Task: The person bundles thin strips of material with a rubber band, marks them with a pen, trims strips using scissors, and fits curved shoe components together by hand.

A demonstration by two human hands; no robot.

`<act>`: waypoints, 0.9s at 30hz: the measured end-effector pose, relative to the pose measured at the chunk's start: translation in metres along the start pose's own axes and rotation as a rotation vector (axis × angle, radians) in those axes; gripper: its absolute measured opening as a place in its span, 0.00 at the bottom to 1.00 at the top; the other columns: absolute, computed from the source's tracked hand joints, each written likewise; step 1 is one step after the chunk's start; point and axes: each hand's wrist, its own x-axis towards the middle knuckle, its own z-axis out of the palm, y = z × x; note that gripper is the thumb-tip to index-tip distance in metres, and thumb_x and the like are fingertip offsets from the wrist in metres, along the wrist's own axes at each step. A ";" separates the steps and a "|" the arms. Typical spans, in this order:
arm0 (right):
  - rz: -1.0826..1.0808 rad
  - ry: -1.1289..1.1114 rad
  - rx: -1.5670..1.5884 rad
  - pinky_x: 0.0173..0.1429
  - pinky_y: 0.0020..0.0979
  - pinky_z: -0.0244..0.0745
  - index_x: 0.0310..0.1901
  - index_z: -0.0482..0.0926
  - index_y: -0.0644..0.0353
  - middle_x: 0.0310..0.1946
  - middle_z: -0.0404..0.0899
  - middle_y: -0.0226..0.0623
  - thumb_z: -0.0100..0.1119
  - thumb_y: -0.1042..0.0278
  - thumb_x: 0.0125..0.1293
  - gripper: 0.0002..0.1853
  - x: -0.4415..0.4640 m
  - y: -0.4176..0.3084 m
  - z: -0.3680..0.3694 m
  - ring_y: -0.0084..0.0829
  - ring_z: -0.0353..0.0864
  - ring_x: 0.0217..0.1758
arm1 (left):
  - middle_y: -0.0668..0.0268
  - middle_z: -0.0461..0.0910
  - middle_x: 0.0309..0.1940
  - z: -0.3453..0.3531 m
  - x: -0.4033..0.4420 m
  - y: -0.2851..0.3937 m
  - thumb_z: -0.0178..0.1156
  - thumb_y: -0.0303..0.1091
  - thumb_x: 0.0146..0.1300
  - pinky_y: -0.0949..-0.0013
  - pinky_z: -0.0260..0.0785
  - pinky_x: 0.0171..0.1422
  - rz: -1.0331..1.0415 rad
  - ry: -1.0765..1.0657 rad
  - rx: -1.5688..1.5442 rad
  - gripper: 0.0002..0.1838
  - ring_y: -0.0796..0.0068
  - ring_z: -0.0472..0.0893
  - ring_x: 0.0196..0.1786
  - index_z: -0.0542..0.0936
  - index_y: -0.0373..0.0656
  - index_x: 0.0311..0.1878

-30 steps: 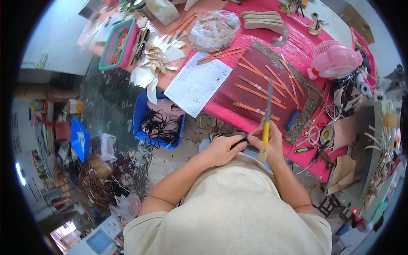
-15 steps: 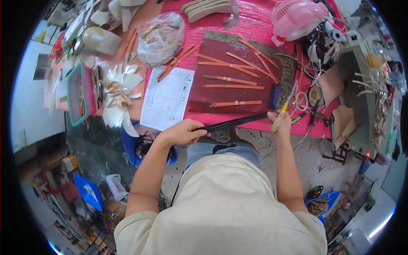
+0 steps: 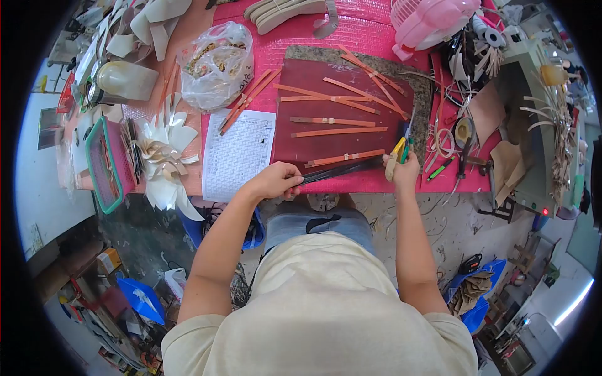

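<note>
My left hand (image 3: 277, 180) is closed around the left end of a bundle of thin black strips (image 3: 343, 170). The strips stretch across to my right hand (image 3: 404, 172), just over the table's front edge. That hand grips a pair of scissors (image 3: 397, 150) with yellow and green on the handles, blades pointing away from me. Whether its fingers also pinch the strips' right end is hard to see. Beyond the strips lies a dark red mat (image 3: 351, 141) carrying several flat orange-red strips (image 3: 338, 132), some with small pale bands around them.
A sheet of written paper (image 3: 238, 156) and a plastic bag (image 3: 216, 66) lie on the left. Farther left is a green-rimmed basket (image 3: 108, 166) beside white cut pieces (image 3: 164, 156). At right are a pink fan (image 3: 433, 22), a green pen (image 3: 441, 168) and a grey machine (image 3: 533, 131).
The scissors have turned in my right hand, so the handles now show apart. The black strips stay stretched between both hands. My view has shifted slightly.
</note>
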 end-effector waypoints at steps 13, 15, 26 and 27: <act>0.199 -0.032 0.105 0.23 0.22 0.71 0.40 0.66 0.66 0.24 0.74 0.34 0.67 0.75 0.44 0.22 -0.011 -0.047 0.004 0.24 0.75 0.21 | 0.59 0.79 0.25 0.003 0.026 -0.036 0.61 0.37 0.50 0.73 0.68 0.34 0.220 0.288 0.008 0.13 0.75 0.77 0.28 0.79 0.36 0.33; 0.195 -0.036 0.092 0.23 0.22 0.70 0.39 0.66 0.66 0.24 0.74 0.34 0.67 0.76 0.44 0.21 -0.011 -0.047 0.003 0.24 0.75 0.21 | 0.59 0.79 0.25 0.007 0.028 -0.037 0.61 0.38 0.49 0.73 0.68 0.35 0.261 0.319 -0.055 0.13 0.74 0.78 0.29 0.80 0.37 0.33; 0.233 -0.059 0.118 0.24 0.23 0.72 0.40 0.65 0.68 0.26 0.74 0.36 0.66 0.77 0.44 0.22 -0.011 -0.052 0.003 0.24 0.75 0.23 | 0.59 0.80 0.28 0.011 0.030 -0.043 0.61 0.39 0.47 0.70 0.70 0.38 0.235 0.421 0.019 0.13 0.68 0.79 0.32 0.81 0.40 0.33; 0.234 -0.062 0.120 0.24 0.23 0.72 0.40 0.65 0.68 0.26 0.74 0.36 0.66 0.77 0.44 0.22 -0.012 -0.052 0.003 0.24 0.75 0.23 | 0.59 0.80 0.28 0.012 0.029 -0.041 0.61 0.39 0.47 0.70 0.70 0.38 0.231 0.434 0.025 0.13 0.68 0.79 0.32 0.81 0.40 0.32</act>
